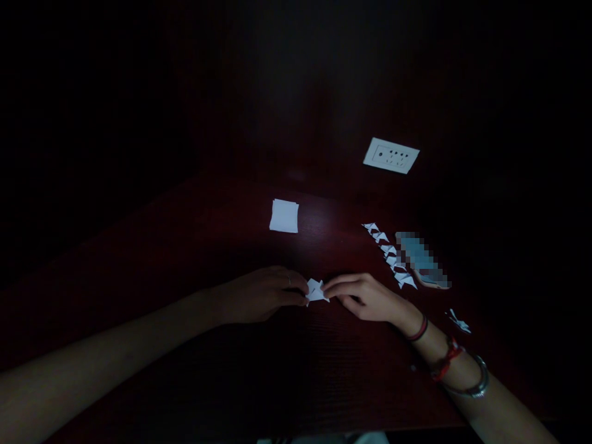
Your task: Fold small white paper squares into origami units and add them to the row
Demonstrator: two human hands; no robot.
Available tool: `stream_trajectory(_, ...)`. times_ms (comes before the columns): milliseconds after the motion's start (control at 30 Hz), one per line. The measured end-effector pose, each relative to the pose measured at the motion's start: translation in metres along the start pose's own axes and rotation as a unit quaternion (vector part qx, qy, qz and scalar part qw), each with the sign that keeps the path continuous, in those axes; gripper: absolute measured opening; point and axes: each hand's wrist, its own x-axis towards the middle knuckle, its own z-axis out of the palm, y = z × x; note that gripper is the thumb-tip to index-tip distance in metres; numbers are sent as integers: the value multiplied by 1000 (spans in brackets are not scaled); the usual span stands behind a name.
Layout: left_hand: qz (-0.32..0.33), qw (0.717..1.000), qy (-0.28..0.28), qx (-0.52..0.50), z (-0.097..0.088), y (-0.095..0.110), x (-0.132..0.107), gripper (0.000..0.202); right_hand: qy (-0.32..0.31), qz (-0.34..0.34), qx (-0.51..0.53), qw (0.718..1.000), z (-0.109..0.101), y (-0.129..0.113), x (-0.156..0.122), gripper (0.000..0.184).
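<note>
A small folded white paper piece (316,291) lies between my two hands on a dark red wooden table (194,246). My left hand (263,295) pinches its left side with closed fingers; a ring shows on one finger. My right hand (365,297) pinches its right edge with thumb and forefinger. Red bands and a metal bangle circle my right wrist. The scene is very dark.
A stack of white paper squares (283,216) lies further back at centre. A row of several folded white pieces (391,254) runs along the right, beside a blurred phone-like object (422,259). One more folded piece (457,321) lies far right. A white wall socket (391,155) sits behind.
</note>
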Motion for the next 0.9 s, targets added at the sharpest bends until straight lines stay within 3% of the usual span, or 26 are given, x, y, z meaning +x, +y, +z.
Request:
stream_trajectory(333, -12, 998, -23, 59, -5, 12, 3, 29, 14, 5, 22, 1000, 1, 1, 4, 33)
stream_trajectory(600, -7, 999, 2, 52, 2, 10, 0, 34, 96, 80, 42, 991, 7, 6, 21, 25)
stream_trajectory(900, -11, 999, -18, 41, 0, 10, 1, 44, 64, 119, 28, 990, 10, 6, 27, 18)
